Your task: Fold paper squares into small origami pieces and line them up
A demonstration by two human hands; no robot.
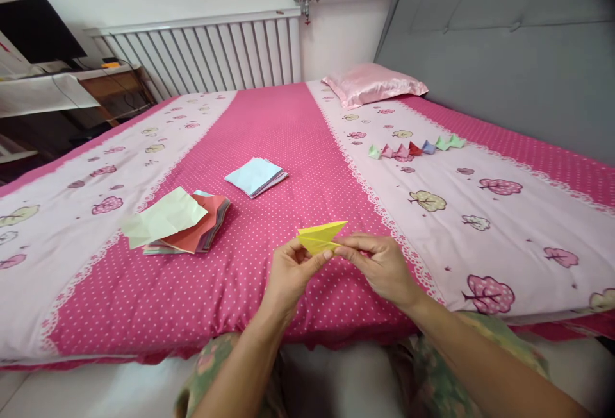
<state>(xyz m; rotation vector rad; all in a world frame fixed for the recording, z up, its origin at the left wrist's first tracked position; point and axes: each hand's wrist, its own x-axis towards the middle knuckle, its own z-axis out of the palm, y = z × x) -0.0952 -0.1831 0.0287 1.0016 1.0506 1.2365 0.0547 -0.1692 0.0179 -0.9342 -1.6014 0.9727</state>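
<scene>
A folded piece of yellow paper (321,236) is held up above the near part of the bed, its upper edge slanting to a point on the right. My left hand (293,270) is closed on its lower left side, thumb in front and fingers behind. With thumb and forefinger, my right hand (379,264) pinches its lower right corner. Some fingers of both hands are hidden behind the paper and the palms. To the left lies a stack of coloured paper (211,225) with a creased pale green sheet (168,216) on top.
A neat stack of light blue paper squares (254,175) lies beyond my hands. Several small folded paper shapes (416,149) stand in a row at the right. A pink pillow (372,81) rests near the grey headboard (504,52). Behind the bed is a white radiator (202,52).
</scene>
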